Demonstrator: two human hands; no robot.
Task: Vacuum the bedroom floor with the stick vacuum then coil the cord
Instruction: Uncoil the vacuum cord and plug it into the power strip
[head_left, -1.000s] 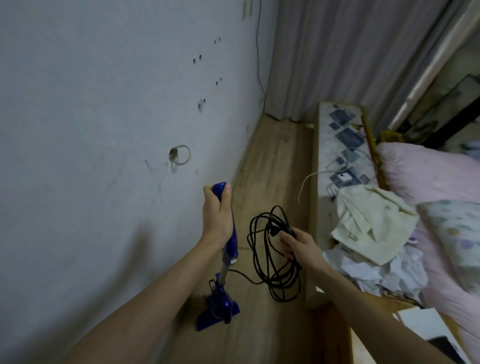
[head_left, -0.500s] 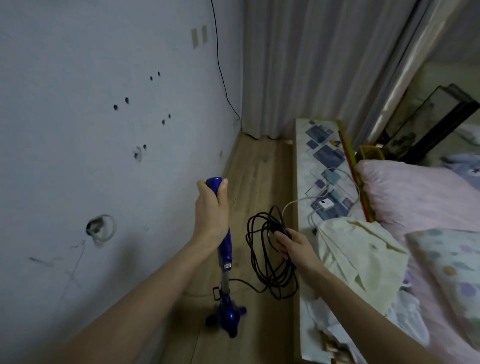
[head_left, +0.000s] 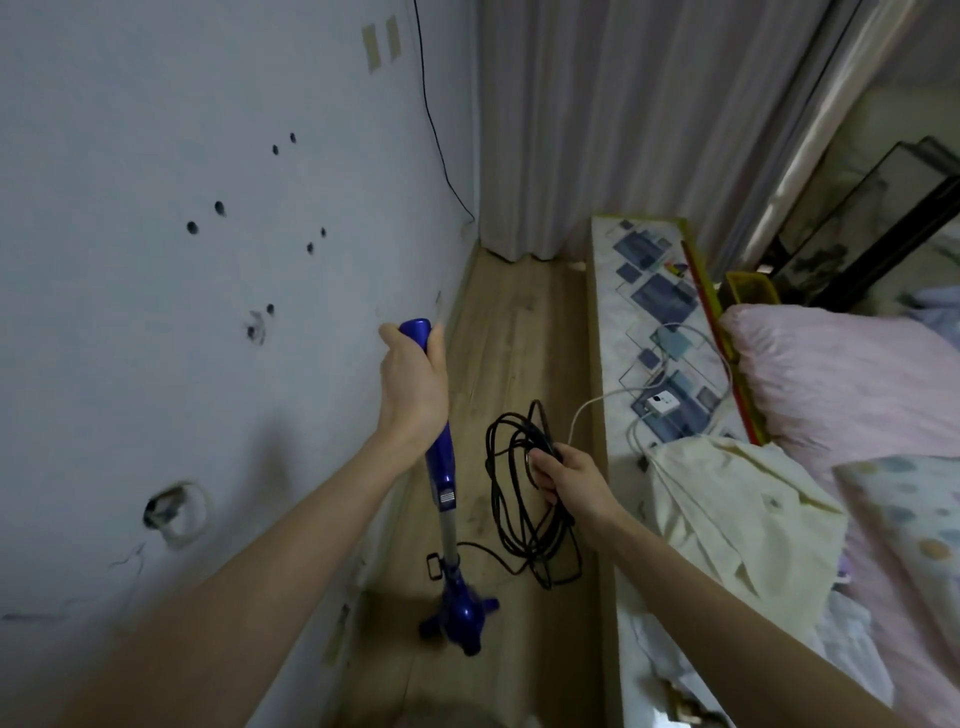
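In two hands (head_left: 415, 384): one vacuum (head_left: 441, 467), one cord (head_left: 524, 499).

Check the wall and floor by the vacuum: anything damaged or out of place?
Yes. The wall is pocked with open drill holes and has a broken-out hole low down. Clothes lie heaped over the bed edge. The floor looks bare.

Cream cloth (head_left: 727, 504) beside pink pillow (head_left: 841, 384); curtain (head_left: 623, 119) behind
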